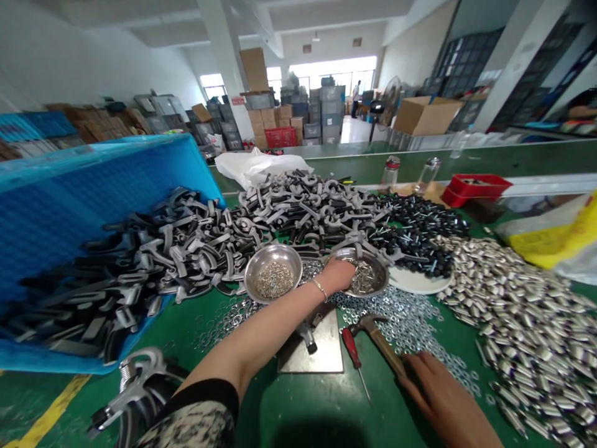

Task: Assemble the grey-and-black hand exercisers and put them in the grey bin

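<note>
My left hand (341, 274) reaches into the right metal bowl (383, 280), among small metal pins (362, 277). Its fingers are curled down and closed; what they pinch is hidden. Left of it stands another metal bowl (252, 274) holding tiny metal pieces (275, 280). My right hand (431, 386) is closed around the handle end of a claw hammer (385, 348), which lies at a slant on the bench. Beside the hammer is a red-handled screwdriver (352, 348). Under my left forearm, a metal plate (321, 358) bears a partly hidden grey part with a black tip (308, 339).
A blue crate (186, 162) at left spills grey-and-black handle-like castings (298, 205) across the green bench. Loose nuts or washers (415, 317), black-headed screws (420, 224) and silver cylinders (527, 311) lie in heaps. A red bin (476, 190) stands at the back right.
</note>
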{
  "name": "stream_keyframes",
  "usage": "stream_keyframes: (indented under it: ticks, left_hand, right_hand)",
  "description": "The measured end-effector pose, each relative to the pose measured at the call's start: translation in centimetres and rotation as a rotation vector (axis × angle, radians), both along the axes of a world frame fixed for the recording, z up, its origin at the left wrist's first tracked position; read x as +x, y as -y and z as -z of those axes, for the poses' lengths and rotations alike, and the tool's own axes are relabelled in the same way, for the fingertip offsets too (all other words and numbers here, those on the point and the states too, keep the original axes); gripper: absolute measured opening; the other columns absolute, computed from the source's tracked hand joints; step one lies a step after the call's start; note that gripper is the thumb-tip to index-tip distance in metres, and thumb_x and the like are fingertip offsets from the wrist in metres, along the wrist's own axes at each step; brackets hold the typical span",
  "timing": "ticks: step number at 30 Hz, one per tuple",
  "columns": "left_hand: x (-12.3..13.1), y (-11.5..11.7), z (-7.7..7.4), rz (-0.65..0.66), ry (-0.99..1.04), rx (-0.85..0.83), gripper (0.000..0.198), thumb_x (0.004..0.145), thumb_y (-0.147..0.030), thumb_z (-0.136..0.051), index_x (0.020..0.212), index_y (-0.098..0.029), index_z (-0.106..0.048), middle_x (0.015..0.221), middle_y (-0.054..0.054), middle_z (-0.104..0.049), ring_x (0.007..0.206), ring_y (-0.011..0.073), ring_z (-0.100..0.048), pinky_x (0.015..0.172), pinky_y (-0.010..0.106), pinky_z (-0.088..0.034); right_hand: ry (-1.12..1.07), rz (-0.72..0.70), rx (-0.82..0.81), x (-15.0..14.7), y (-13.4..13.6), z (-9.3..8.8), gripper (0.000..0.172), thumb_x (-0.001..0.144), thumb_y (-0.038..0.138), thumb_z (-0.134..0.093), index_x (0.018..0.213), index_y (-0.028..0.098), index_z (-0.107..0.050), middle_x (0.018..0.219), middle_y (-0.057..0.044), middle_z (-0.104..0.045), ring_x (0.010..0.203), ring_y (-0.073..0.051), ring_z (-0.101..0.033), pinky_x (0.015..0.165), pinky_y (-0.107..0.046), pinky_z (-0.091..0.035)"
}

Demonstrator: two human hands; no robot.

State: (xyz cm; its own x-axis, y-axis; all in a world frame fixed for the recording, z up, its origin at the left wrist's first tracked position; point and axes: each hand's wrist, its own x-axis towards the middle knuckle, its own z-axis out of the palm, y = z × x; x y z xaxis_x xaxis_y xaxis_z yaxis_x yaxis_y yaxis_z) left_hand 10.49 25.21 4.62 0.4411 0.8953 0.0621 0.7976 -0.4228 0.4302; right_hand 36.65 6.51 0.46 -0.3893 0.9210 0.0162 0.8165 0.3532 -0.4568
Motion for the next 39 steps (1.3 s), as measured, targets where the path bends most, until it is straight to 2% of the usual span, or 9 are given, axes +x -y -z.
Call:
stream_keyframes:
  ticks: [8,11,15,20,25,31,33,36,39]
  left_hand:
    - [-3.9,7.7,-2.9,-0.149,0.307,0.103,0.015,0.096,-0.026,-0.055,0.098,-0.018,-0.068,0.101,0.005,-0.068,0.099,0.0181,-0.062,0.091,0.032,-0.048]
    - [-7.1,12.9,-2.1,-0.27,0.511,-0.022,0.014,0.09,-0.031,-0.064,0.095,-0.018,-0.067,0.087,0.001,-0.068,0.082,0.0151,-0.062,0.078,0.028,-0.049]
    - [-9.6,17.3,0.2,-0.465,0.55,-0.169,0.022,0.089,-0.038,-0.064,0.084,-0.016,-0.063,0.075,-0.001,-0.064,0.068,0.0137,-0.058,0.064,0.025,-0.043]
    - [-9.7,17.6,2.0,-0.564,0.218,-0.151,0.026,0.091,-0.038,-0.059,0.078,-0.016,-0.062,0.079,0.003,-0.067,0.073,0.017,-0.06,0.064,0.026,-0.039]
    - [-9.4,17.2,2.2,-0.557,0.098,-0.16,0.023,0.092,-0.036,-0.058,0.081,-0.016,-0.063,0.082,0.007,-0.068,0.075,0.0213,-0.062,0.067,0.03,-0.042]
    - [-9.8,16.5,1.0,-0.072,-0.12,0.081,0.022,0.092,-0.036,-0.06,0.09,-0.015,-0.064,0.095,0.013,-0.065,0.099,0.0289,-0.06,0.095,0.043,-0.041]
    - [-9.7,17.2,0.9,-0.128,-0.112,0.092,0.048,0.082,-0.055,-0.068,0.105,-0.014,-0.063,0.106,0.015,-0.063,0.106,0.0332,-0.057,0.098,0.049,-0.039]
    - [-8.8,19.5,1.9,-0.37,-0.01,0.053,0.098,0.063,-0.067,-0.079,0.137,-0.012,-0.044,0.129,0.021,-0.054,0.12,0.0397,-0.05,0.104,0.056,-0.035]
    - [-7.8,21.7,3.4,-0.505,0.085,0.012,0.098,0.071,-0.051,-0.08,0.146,-0.013,-0.03,0.134,0.022,-0.051,0.126,0.0397,-0.047,0.106,0.057,-0.034]
  right_hand:
    - [-0.153,0.016,-0.477,-0.8,-1.9,-1.7,0.04,0.089,0.054,-0.05,0.105,0.02,-0.064,0.091,-0.009,-0.072,0.082,-0.027,-0.068,0.076,-0.038,-0.054]
    - [-0.263,0.005,-0.611,-0.9,-2.7,-3.2,0.043,0.088,0.06,-0.05,0.091,0.021,-0.067,0.082,-0.006,-0.073,0.075,-0.025,-0.068,0.066,-0.033,-0.053]
    - [-0.198,0.002,-0.522,-1.7,-2.6,-4.2,0.047,0.088,0.064,-0.048,0.081,0.022,-0.067,0.075,-0.005,-0.071,0.073,-0.026,-0.066,0.065,-0.034,-0.052]
    - [-0.253,-0.019,-0.448,-3.3,-1.0,-5.2,0.043,0.09,0.061,-0.049,0.102,0.024,-0.068,0.088,-0.005,-0.074,0.08,-0.026,-0.067,0.069,-0.033,-0.053]
    - [-0.268,-0.031,-0.425,-4.1,0.3,-5.9,0.04,0.089,0.061,-0.051,0.091,0.024,-0.068,0.077,-0.004,-0.072,0.07,-0.025,-0.066,0.063,-0.032,-0.052]
    - [-0.236,-0.084,-0.47,-4.0,-0.1,-5.2,0.046,0.094,0.058,-0.044,0.12,0.025,-0.062,0.084,-0.007,-0.074,0.068,-0.026,-0.068,0.063,-0.037,-0.056]
    - [-0.216,-0.136,-0.413,-4.3,-0.5,-5.5,0.049,0.096,0.055,-0.043,0.135,0.027,-0.055,0.111,-0.01,-0.074,0.093,-0.03,-0.071,0.082,-0.043,-0.057]
    - [-0.247,-0.24,-0.27,-5.6,-0.4,-6.7,0.053,0.1,0.046,-0.042,0.152,0.036,-0.037,0.151,-0.004,-0.05,0.134,-0.031,-0.051,0.109,-0.048,-0.042]
    - [-0.229,-0.326,-0.161,-7.7,-0.5,-7.4,0.055,0.1,0.038,-0.041,0.154,0.037,-0.034,0.151,-0.005,-0.05,0.13,-0.031,-0.054,0.106,-0.048,-0.045]
